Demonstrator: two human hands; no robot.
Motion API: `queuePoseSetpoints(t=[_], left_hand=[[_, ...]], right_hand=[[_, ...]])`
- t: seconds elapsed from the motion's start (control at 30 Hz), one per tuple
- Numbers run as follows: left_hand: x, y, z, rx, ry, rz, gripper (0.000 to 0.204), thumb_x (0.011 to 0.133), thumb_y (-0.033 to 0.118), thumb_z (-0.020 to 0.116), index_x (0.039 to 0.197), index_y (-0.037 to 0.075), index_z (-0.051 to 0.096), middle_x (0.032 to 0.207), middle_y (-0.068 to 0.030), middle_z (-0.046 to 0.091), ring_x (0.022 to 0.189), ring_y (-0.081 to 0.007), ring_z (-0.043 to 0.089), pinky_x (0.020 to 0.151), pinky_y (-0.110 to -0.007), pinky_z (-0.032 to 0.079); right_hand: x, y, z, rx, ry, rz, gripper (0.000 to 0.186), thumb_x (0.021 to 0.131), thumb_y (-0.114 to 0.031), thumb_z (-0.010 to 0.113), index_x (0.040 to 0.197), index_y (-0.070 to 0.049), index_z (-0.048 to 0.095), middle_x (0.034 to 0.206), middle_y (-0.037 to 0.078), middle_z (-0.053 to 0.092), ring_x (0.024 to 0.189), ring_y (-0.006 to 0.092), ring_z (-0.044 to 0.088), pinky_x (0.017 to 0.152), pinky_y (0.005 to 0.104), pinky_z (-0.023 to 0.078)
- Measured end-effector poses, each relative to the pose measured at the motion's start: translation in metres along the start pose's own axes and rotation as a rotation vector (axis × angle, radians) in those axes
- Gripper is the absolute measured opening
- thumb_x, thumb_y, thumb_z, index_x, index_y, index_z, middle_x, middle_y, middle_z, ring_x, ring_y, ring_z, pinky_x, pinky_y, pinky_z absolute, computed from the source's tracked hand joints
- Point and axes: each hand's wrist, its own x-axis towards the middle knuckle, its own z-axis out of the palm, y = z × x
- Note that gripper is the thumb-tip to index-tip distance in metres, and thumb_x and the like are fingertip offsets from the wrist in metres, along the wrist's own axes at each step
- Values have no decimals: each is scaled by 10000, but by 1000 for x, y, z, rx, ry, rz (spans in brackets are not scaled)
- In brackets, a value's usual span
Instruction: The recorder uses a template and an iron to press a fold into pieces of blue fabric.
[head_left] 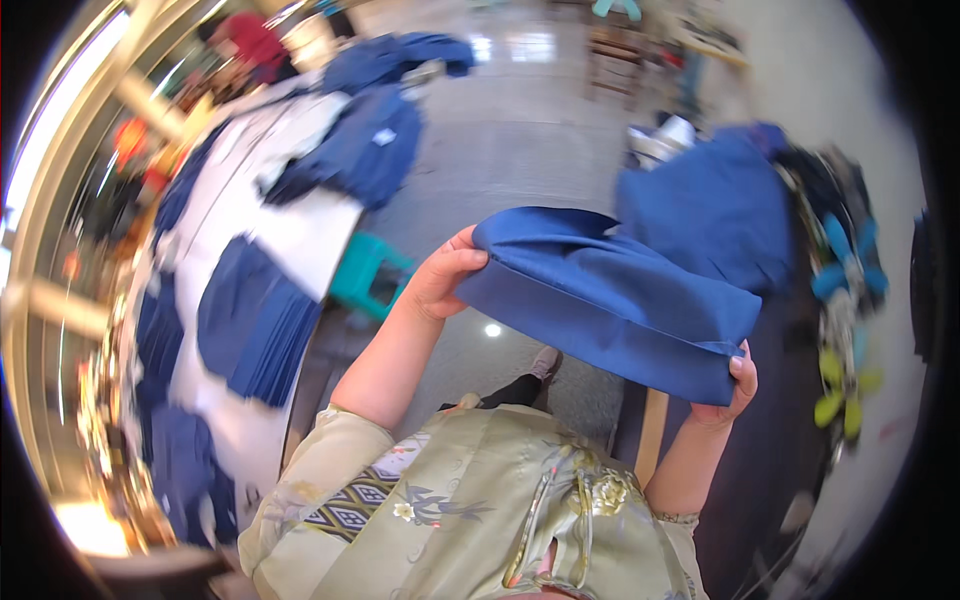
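A folded piece of blue cloth (610, 290) is stretched between my two hands, held up in front of my body. My left hand (447, 272) pinches its upper left corner, thumb on top. At the lower right end, my right hand (735, 385) grips the other corner; part of its fingers is hidden behind the cloth. A long folded band runs along the cloth's near edge, and the far part sags in loose folds.
On my left, a long white table (255, 200) carries stacked blue pieces (255, 320) and a blue garment heap (365, 150). A green stool (368, 275) stands beside it. Blue cloth (710, 205) lies piled at right, near fans with blue (850, 255) and yellow-green blades (840, 390). A person (255, 45) is far left.
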Motion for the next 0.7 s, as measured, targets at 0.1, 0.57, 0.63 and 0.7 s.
queuePoseSetpoints(t=[0.1,0.57,0.63,0.7], left_hand=[[-101,31,-29,51,178,193,344,828,22,636,1171,32,628,1107,-104,693,1000,-199,674,923,-351,531],[-414,203,-27,439,765,1048,278,874,12,626,1151,26,628,1096,-110,691,974,-191,684,867,-327,571],[-450,250,-43,528,897,1030,269,867,41,640,1135,33,623,1050,-89,697,936,-180,686,832,-332,573],[-475,298,-50,507,1057,994,259,860,69,655,1116,56,618,1033,-79,688,931,-166,669,813,-330,560]], right_hand=[[43,57,26,10,-70,239,528,776,-100,540,1260,98,471,1096,196,634,902,283,658,839,401,542],[151,334,338,68,-629,824,139,872,-108,542,926,11,587,766,86,630,658,145,621,648,268,535],[176,394,396,171,-1072,1030,134,898,-104,549,782,-37,550,636,27,550,547,110,539,569,235,483],[182,457,460,268,-1001,1074,133,901,-96,559,796,-15,548,644,31,538,514,111,500,524,211,445]])
